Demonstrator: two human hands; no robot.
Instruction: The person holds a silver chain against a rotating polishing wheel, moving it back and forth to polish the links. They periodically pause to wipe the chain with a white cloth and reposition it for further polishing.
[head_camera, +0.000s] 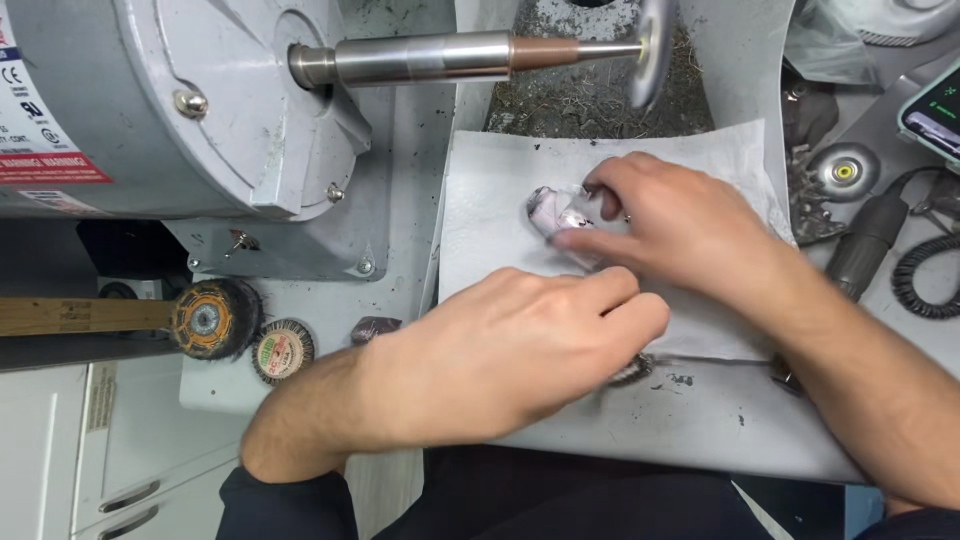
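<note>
On the grey bench under the polishing motor (170, 100), a white paper towel (500, 210) carries a small shiny pale piece (556, 212), pinched at the right hand (680, 225) fingertips, while the left hand (510, 355), fingers curled together, rests just before it; wiping seems underway, needing gentle turning.

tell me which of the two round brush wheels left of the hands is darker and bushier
The dark bristle wheel with the orange-yellow hub, farther left beside the wooden stick. The smaller pale wheel next to it is lighter and flatter, nearer the left hand.
</note>
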